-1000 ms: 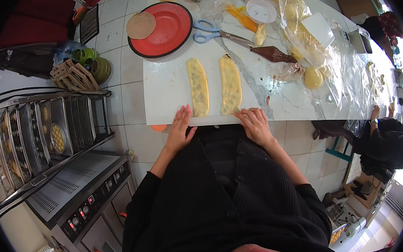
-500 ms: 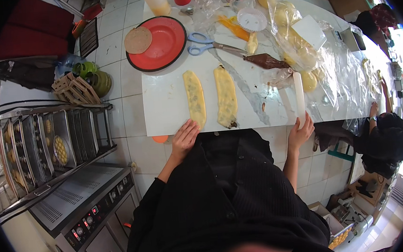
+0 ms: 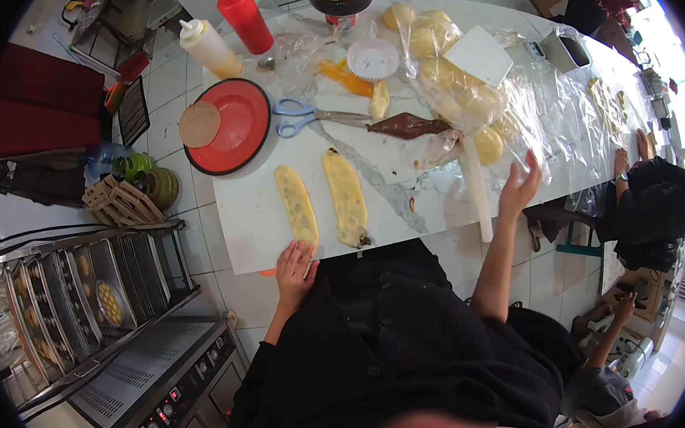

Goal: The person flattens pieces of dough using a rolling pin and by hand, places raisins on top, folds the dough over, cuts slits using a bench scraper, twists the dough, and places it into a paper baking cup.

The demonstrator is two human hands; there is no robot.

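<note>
Two long, flat strips of filled dough lie side by side on the marble table [image 3: 265, 248]. My left hand [image 3: 295, 267] rests with fingers laid flat on the near end of the left dough strip [image 3: 296, 203]. Dark filling shows at both ends of the right dough strip [image 3: 346, 201]. My right hand [image 3: 521, 187] is raised with fingers apart, just right of a white rolling pin [image 3: 478, 195], holding nothing. Beyond its fingertips are dough balls [image 3: 488, 144] partly under a clear plastic sheet [image 3: 525, 131].
A brown-filled piping bag [image 3: 410, 126], blue-handled scissors [image 3: 303, 118] and a red plate [image 3: 241, 129] lie farther back. Squeeze bottles [image 3: 245, 20] and a dark pan [image 3: 342, 1] stand behind. A tray rack [image 3: 83, 291] is at left. Other people work at right.
My right hand has let go of the rolling pin and reached forward toward the plastic-covered dough balls. The left hand stays at the left strip's end. The whole view has tilted and shifted.
</note>
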